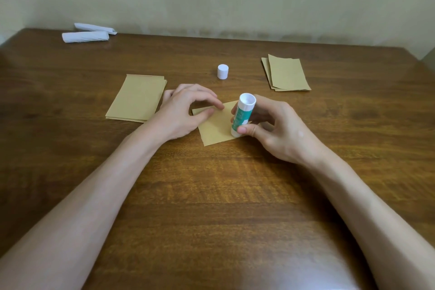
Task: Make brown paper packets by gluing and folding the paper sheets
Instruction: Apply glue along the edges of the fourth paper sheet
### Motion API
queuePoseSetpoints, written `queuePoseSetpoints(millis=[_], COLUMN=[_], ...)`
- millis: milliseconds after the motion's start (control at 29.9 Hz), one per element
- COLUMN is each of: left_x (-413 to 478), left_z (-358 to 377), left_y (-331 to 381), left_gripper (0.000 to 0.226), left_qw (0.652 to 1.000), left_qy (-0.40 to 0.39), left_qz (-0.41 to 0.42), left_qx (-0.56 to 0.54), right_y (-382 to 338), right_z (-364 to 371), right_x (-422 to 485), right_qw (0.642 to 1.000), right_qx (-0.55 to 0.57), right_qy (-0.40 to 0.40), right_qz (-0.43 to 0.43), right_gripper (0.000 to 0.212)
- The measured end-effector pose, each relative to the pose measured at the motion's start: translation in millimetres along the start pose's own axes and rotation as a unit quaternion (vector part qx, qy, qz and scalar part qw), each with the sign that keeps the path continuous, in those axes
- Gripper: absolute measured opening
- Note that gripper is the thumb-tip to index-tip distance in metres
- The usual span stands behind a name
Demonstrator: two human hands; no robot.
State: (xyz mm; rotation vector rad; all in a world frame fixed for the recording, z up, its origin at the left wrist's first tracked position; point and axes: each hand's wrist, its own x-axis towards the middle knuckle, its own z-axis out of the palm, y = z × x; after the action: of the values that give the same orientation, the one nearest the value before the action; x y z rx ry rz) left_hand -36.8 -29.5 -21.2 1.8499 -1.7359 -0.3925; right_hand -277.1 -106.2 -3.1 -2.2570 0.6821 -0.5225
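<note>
Partly behind glue stick [241,115], brown sheet [213,131].

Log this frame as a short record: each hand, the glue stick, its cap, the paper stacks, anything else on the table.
left hand: fingertips on brown sheet
right hand: grips glue stick, its lower end on the sheet
cap: off, standing on table
left stack: brown sheets
right stack: brown sheets
white folded papers: far left corner
</note>
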Motion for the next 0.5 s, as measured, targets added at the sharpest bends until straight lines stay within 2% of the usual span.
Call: queuePoseSetpoints(millis=[167, 234, 301, 367, 501], left_x=[0, 0, 0, -1, 0], left_z=[1, 1, 2, 3, 2], left_y=[-1, -2, -3, -5, -4], left_gripper=[0.021, 0.021, 0.021, 0.020, 0.020], left_qw=[1.000, 1.000, 1.000, 1.000, 1.000], left_qy=[-0.001, 0.002, 0.004, 0.005, 0.000], left_qz=[-0.003, 0.000, 0.003, 0.003, 0.001], left_qx=[0.001, -0.002, -0.008, -0.011, -0.005], right_y=[0, -1, -1, 0, 2], right_z=[-6, -7, -10, -11, 3], right_x=[-4, -8, -11, -9, 1], right_qw=[1.000, 0.998, 0.987, 0.979, 0.984], right_qx=[0.008, 0.068, 0.128, 0.120, 0.067], right_qy=[-0.025, 0.012, 0.096, 0.160, 0.164], right_qz=[-0.003, 0.008, 0.027, 0.035, 0.031], right_gripper=[0.029, 0.033, 0.035, 0.035, 0.029])
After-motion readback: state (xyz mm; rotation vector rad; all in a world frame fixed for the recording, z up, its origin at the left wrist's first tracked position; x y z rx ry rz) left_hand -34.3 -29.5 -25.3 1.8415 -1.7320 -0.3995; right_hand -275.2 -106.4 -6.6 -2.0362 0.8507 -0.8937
